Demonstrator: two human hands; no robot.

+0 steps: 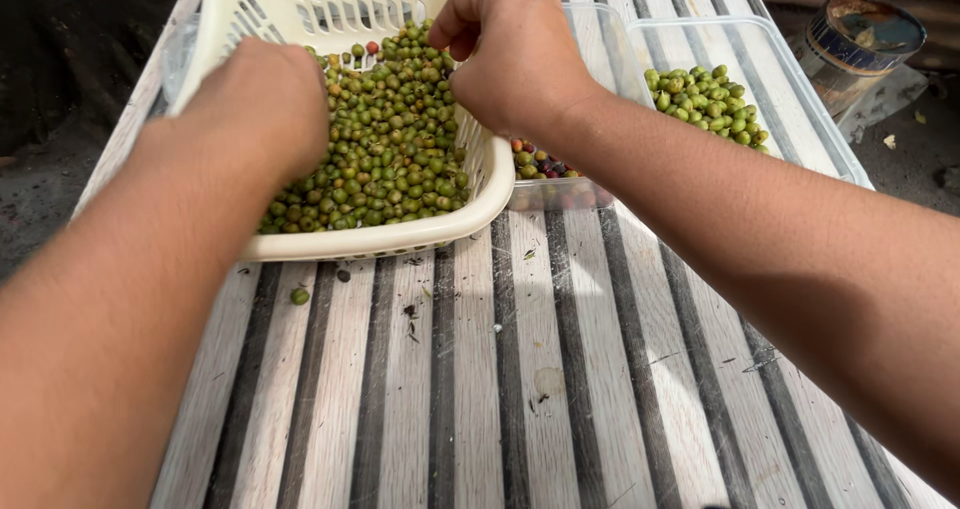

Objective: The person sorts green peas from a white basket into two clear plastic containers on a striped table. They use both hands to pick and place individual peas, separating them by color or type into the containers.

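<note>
Both hands in cream slotted basket [400, 237] of green berries [390, 149] on striped bench [520, 369]. Left hand [255, 104] grip curled, contents hidden; right hand [505, 54] grip pinched together over berries. Clear tubs [800, 99] alongside.

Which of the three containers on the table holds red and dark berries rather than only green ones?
The small clear tub just right of the cream basket, below the right hand. The basket's berries are almost all green, and the large clear container holds only green.
</note>
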